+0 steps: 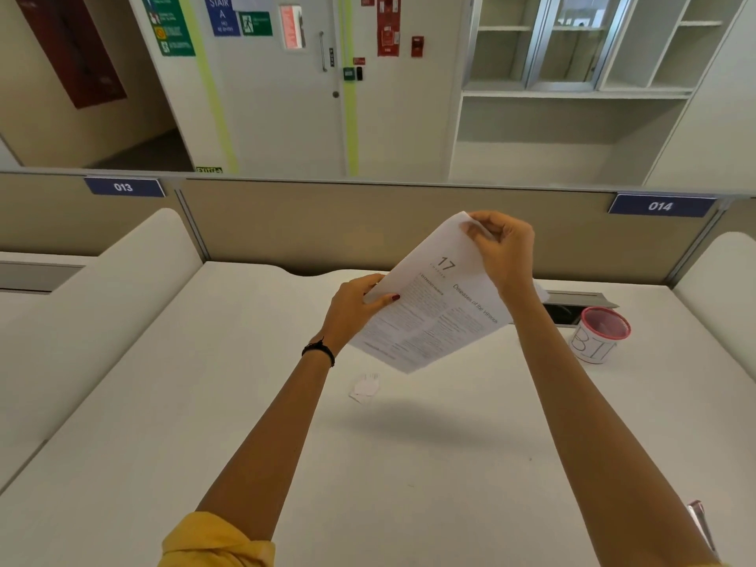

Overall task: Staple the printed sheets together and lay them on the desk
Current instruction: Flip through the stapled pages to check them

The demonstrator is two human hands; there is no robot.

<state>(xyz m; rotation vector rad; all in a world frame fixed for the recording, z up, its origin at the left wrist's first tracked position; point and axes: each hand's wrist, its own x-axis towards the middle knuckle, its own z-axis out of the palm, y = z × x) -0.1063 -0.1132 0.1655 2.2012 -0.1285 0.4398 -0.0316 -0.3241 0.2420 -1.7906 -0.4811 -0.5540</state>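
The printed sheets (437, 304), white pages headed "17", hang tilted above the desk (245, 403), pinched between the left hand (354, 311) and right hand (501, 249).

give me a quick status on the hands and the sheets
Left hand and right hand both gripping the printed sheets, held above the desk. No stapler in view. Small paper scrap lying beneath.

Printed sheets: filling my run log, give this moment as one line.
printed sheets: held above desk | left hand: gripping edge | right hand: pinching top corner | stapler: not seen
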